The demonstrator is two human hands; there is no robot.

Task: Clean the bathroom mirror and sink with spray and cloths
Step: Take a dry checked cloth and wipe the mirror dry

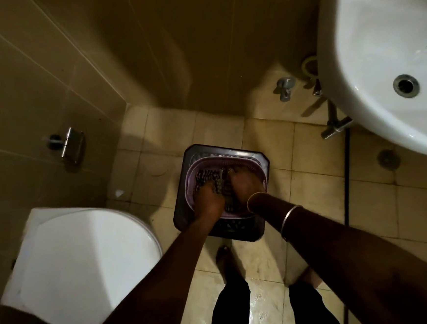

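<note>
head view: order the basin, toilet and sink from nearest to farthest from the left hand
1. basin: centre, on the floor; the left hand is inside it, gripping the cloth.
2. toilet: lower left, just beside the left arm.
3. sink: upper right, beyond the right hand.

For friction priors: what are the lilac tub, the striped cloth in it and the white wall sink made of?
Lilac tub: probably plastic, dull sheen, thin moulded rim. Striped cloth: soft fabric, bunched; weave unclear. White wall sink: likely glazed ceramic, glossy bright reflections.
</note>
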